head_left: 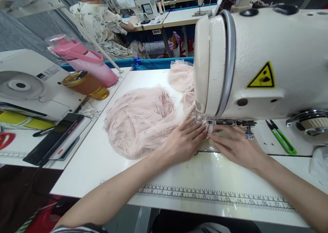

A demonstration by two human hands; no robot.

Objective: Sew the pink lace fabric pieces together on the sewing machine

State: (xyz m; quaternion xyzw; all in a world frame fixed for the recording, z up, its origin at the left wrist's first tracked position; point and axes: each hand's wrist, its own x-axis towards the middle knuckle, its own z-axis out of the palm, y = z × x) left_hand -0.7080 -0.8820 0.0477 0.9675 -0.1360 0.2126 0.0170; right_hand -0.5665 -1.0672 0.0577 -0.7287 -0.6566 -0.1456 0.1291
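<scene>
A white sewing machine [256,55] fills the right of the view, its needle area low at the front. Pale pink lace fabric [138,120] lies bunched on the table and runs up to the needle area. My left hand [186,139] lies flat on the fabric just left of the presser foot, fingers stretched out. My right hand [233,144] is right of the needle area, fingers stretched toward the fabric's edge and partly hidden under the machine's metal attachment [230,122]. The fingertips of both hands almost meet at the lace.
Green thread snips [283,139] lie right of the machine's needle area. A printed ruler [205,195] runs along the front table edge. On the left stand a pink bottle [87,64], an amber cup [87,86] and another machine [33,86]. A person [99,24] sits beyond.
</scene>
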